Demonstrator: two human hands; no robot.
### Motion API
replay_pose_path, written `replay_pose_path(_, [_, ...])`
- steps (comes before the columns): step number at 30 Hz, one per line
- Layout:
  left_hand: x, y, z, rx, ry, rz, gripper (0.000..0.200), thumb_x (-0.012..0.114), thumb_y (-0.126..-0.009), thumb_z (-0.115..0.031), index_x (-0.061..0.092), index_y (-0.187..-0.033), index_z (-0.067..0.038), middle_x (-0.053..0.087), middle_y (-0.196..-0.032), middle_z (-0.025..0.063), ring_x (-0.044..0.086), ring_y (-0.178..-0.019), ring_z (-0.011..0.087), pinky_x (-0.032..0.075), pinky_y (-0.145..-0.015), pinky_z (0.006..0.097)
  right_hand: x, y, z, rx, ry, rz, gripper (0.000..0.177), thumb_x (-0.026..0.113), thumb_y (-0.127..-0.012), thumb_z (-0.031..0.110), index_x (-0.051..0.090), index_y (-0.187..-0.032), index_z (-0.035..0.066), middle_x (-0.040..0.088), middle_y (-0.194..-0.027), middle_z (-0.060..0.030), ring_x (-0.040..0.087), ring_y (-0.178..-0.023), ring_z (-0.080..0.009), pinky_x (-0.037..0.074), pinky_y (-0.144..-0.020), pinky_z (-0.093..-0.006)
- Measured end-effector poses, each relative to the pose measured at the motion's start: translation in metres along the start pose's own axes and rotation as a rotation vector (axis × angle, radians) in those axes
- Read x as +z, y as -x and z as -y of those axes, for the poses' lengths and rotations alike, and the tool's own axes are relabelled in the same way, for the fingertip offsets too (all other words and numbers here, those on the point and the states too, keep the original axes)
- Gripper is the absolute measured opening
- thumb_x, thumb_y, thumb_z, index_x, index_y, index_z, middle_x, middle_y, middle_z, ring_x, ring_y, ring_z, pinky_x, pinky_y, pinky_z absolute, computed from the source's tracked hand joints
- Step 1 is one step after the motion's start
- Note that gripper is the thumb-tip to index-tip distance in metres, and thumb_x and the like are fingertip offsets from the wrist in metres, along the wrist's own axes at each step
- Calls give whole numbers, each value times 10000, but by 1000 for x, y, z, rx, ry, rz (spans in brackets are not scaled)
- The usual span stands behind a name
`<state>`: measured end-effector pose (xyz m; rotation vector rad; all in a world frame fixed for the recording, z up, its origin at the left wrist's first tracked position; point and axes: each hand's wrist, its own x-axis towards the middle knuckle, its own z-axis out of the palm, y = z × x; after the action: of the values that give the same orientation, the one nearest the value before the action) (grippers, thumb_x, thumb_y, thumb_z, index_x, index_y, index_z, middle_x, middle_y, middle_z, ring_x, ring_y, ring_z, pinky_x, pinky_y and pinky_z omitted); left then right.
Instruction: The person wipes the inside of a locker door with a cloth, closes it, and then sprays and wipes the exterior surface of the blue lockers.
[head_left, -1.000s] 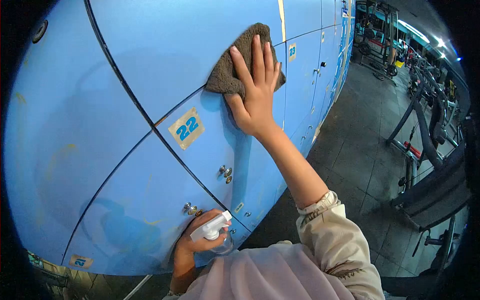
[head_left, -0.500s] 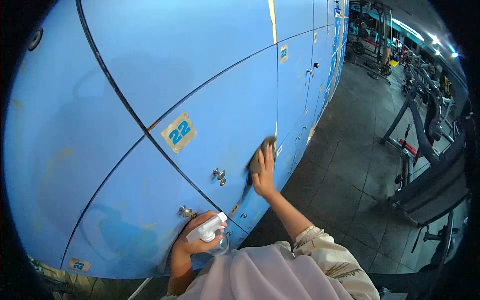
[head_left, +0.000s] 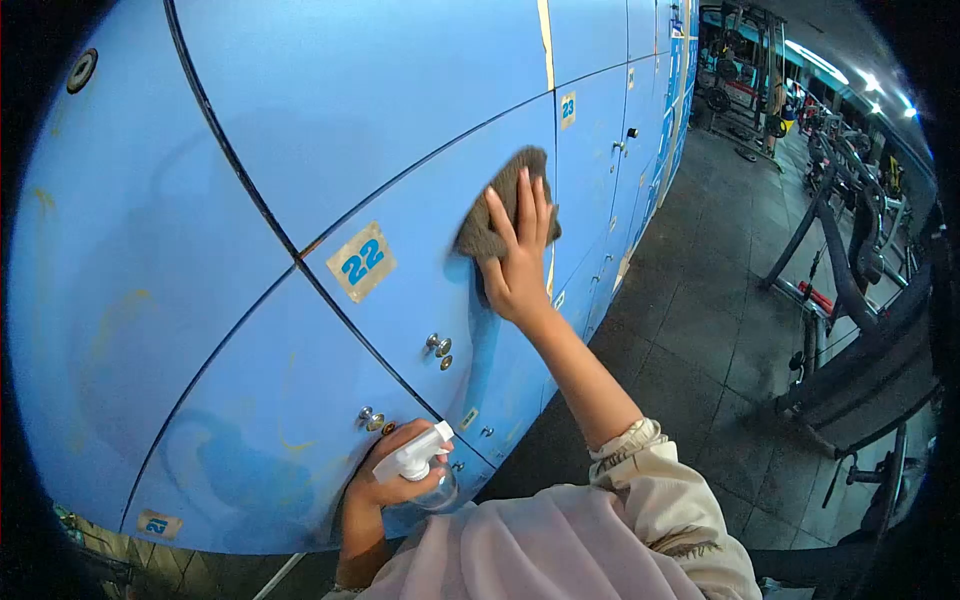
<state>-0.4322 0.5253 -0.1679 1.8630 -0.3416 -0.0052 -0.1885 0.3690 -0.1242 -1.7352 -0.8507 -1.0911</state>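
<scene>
My right hand (head_left: pixel 518 260) presses a grey-brown cloth (head_left: pixel 490 215) against the blue locker door (head_left: pixel 400 300) marked 22, near that door's right edge. Its fingers point upward over the cloth, slightly apart. Lower down, my left hand (head_left: pixel 385 480) is wrapped round a clear spray bottle with a white trigger head (head_left: pixel 412 458). This hand is close to the locker door marked 21 (head_left: pixel 240 420) and just below its small metal knob (head_left: pixel 368 416). Another knob (head_left: pixel 436 345) sits on door 22, to the lower left of the cloth.
More blue lockers, including one marked 23 (head_left: pixel 568 110), run away to the right. Gym machines (head_left: pixel 850 250) stand across the dark tiled floor (head_left: pixel 690 370). A weight rack (head_left: pixel 740 90) is at the far end.
My right hand has slid the cloth upward and a little left over door 22, and more of the cloth now shows. My left hand and the spray bottle have barely moved.
</scene>
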Motion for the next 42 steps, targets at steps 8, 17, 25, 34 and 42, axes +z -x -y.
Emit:
replay_pose_path(8, [-4, -2, -1, -18, -30, 50, 331, 665, -692, 79, 574, -990, -32, 570, -933, 38, 574, -828, 123, 466, -714, 266, 2, 23, -5, 38, -42, -27, 579, 481, -785, 166, 446, -1362, 143, 195, -1506, -194, 104, -1395, -418, 50, -1097, -589])
replay_pose_path(17, [0, 0, 2, -33, 2, 12, 329, 678, -695, 48, 579, -996, -40, 580, -911, 29, 583, -816, 114, 476, -707, 270, 5, 161, -29, 267, -58, 236, 649, 491, -782, 166, 355, -1414, 113, 69, -1526, -212, 40, -1401, -428, 57, -1106, -571])
replay_pose_path(25, [-2, 0, -1, -15, -53, 32, 322, 664, -705, 21, 580, -1011, -31, 594, -903, 32, 598, -795, 112, 484, -699, 265, 19, 95, -7, 31, -104, 79, 721, 494, -683, 137, 394, -1397, 131, 38, -1525, -235, -7, -1387, -477, -34, -1054, -650])
replay_pose_path(34, [-1, 0, 6, 63, -55, 11, 346, 659, -691, 45, 577, -1023, -10, 599, -918, 55, 611, -791, 128, 495, -714, 269, -1, -27, 56, -136, -39, 9, 695, 537, -640, 155, 504, -1330, 225, 168, -1520, -182, 89, -1393, -428, 13, -1049, -666])
replay_pose_path(42, [-2, -3, 0, 58, -80, 24, 357, 656, -693, 44, 571, -1036, -10, 603, -922, 56, 617, -796, 142, 498, -712, 279, 9, 32, 26, -61, -71, 16, 676, 488, -647, 105, 503, -1318, 186, 201, -1506, -190, 87, -1395, -436, 20, -1071, -643])
